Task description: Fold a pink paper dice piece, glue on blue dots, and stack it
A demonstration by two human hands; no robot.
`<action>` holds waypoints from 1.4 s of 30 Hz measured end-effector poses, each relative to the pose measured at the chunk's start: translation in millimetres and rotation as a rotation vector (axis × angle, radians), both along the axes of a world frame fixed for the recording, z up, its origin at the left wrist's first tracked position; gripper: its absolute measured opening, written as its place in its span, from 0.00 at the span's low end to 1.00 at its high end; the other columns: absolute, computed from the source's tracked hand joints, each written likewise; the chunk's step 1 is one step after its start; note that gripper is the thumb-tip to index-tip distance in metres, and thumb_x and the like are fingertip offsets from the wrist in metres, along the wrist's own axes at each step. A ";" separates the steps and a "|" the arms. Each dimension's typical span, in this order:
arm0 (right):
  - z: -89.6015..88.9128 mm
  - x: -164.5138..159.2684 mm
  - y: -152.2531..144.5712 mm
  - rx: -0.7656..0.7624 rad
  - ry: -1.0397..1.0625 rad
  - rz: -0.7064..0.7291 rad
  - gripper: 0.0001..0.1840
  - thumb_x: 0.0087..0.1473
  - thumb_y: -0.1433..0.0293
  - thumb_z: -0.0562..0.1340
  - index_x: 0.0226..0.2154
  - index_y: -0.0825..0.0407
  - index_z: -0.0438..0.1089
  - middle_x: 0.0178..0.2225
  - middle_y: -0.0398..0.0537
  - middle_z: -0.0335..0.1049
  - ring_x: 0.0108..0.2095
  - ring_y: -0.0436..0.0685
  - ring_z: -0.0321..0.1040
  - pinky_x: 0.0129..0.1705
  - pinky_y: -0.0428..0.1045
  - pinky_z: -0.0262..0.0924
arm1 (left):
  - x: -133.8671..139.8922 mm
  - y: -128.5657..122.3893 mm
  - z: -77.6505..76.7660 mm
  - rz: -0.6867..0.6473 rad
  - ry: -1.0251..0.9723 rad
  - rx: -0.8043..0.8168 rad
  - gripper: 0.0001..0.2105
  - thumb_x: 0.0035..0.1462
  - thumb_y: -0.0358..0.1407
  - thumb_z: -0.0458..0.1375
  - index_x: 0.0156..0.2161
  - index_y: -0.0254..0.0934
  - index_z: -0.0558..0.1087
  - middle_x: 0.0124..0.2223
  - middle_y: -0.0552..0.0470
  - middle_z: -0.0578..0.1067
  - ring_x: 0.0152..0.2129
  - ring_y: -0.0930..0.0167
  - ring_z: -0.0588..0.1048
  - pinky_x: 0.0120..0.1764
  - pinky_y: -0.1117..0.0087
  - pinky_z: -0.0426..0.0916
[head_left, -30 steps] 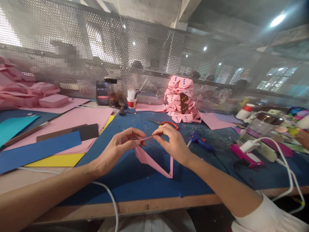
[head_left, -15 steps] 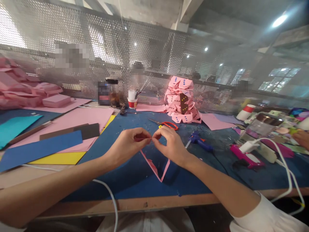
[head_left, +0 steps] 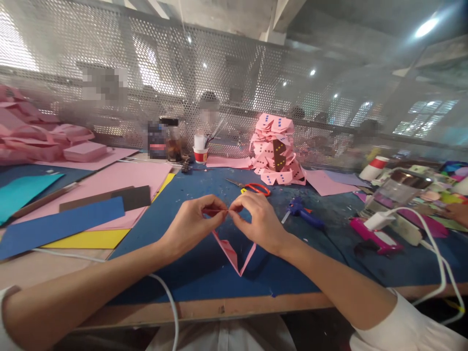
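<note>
We could read no lettering, brand or number: beyond our grip and to its left, a red-and-white cup (head_left: pixel 198 157) bore a mark too small to decipher, while a dark package (head_left: pixel 156 137) farther left was pixelated.

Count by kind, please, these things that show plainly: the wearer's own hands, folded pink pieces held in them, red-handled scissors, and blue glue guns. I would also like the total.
Left hand and right hand: 2
Folded pink piece: 1
Scissors: 1
Glue gun: 1
Total: 5
</note>
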State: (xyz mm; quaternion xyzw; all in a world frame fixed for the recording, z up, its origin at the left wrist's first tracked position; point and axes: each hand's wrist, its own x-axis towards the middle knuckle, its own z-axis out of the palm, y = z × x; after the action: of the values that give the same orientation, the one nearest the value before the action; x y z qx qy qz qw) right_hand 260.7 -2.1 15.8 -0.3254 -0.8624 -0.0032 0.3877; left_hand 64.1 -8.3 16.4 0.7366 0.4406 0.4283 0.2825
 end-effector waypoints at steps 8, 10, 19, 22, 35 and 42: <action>1.3 0.6 0.4 -0.049 0.039 0.024 0.03 0.62 0.73 0.61 0.35 0.50 0.68 0.35 0.45 0.72 0.39 0.55 0.69 0.47 0.53 0.58 | 0.0 -1.1 -0.4 0.006 0.000 0.014 0.05 0.57 0.36 0.60 0.34 0.38 0.77 0.31 0.57 0.79 0.28 0.73 0.75 0.32 0.74 0.66; 1.7 0.8 0.7 -0.062 0.047 0.037 0.02 0.62 0.73 0.61 0.36 0.50 0.68 0.35 0.44 0.72 0.38 0.54 0.69 0.47 0.53 0.58 | 0.0 -1.3 -0.4 0.006 -0.005 0.014 0.05 0.57 0.36 0.60 0.34 0.38 0.77 0.31 0.56 0.79 0.29 0.72 0.75 0.32 0.74 0.66; 0.9 1.7 0.4 -0.050 0.041 0.052 0.03 0.61 0.73 0.62 0.35 0.50 0.68 0.34 0.44 0.71 0.39 0.54 0.69 0.48 0.53 0.58 | 0.2 -1.4 -0.6 -0.010 0.006 0.043 0.05 0.56 0.35 0.60 0.34 0.37 0.78 0.31 0.56 0.80 0.29 0.72 0.75 0.34 0.74 0.69; 3.8 2.0 0.7 -0.158 0.115 0.070 0.03 0.63 0.72 0.60 0.35 0.50 0.69 0.35 0.44 0.72 0.38 0.54 0.69 0.47 0.51 0.60 | 0.8 -3.2 1.0 -0.015 0.004 0.060 0.05 0.56 0.34 0.59 0.34 0.37 0.77 0.31 0.55 0.79 0.29 0.72 0.76 0.35 0.73 0.70; 7.2 1.7 -0.5 -0.352 0.216 0.121 0.03 0.62 0.69 0.62 0.35 0.51 0.70 0.34 0.42 0.72 0.37 0.52 0.70 0.44 0.48 0.63 | 0.8 -6.6 2.7 -0.017 0.000 0.052 0.04 0.57 0.34 0.59 0.34 0.37 0.77 0.30 0.56 0.79 0.24 0.74 0.76 0.31 0.75 0.68; 3.2 1.2 -1.3 -0.109 0.060 0.073 0.04 0.60 0.73 0.63 0.34 0.50 0.68 0.33 0.43 0.71 0.37 0.54 0.69 0.48 0.53 0.59 | 0.7 -4.8 1.3 -0.020 0.008 0.030 0.05 0.57 0.34 0.59 0.36 0.37 0.78 0.33 0.55 0.81 0.24 0.73 0.76 0.30 0.74 0.68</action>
State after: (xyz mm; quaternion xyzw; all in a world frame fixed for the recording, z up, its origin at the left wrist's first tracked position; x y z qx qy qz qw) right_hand 261.9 -3.4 19.0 -0.3144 -0.8605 0.0675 0.3951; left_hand 64.8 -13.2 17.7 0.7468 0.4278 0.4293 0.2738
